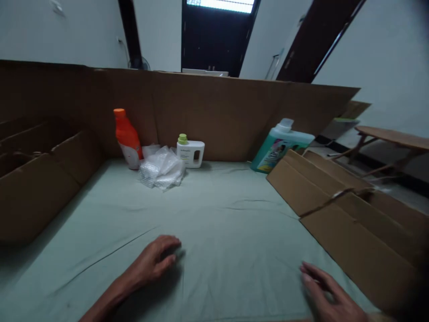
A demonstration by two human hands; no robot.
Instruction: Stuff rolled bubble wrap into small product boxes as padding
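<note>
Bare, slim-fingered L hand w/ rounded tips, narrow wrist & bare, slender L forearm, cropped at btm edge. Bare R hand w/ tapered fingers, sl. blurred, likewise cropped.

Dim overall, bright glare from window up top. Soft shadow under left hand. Lower right corner dark, blurry.

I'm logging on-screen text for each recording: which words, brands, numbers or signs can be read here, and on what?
No text reads clearly.
White bottle with green cap: small dark print, too blurred to read.
Teal jug: light lettering on a colourful label, too blurred to read.
Orange-and-white bottle: no legible lettering.
</note>
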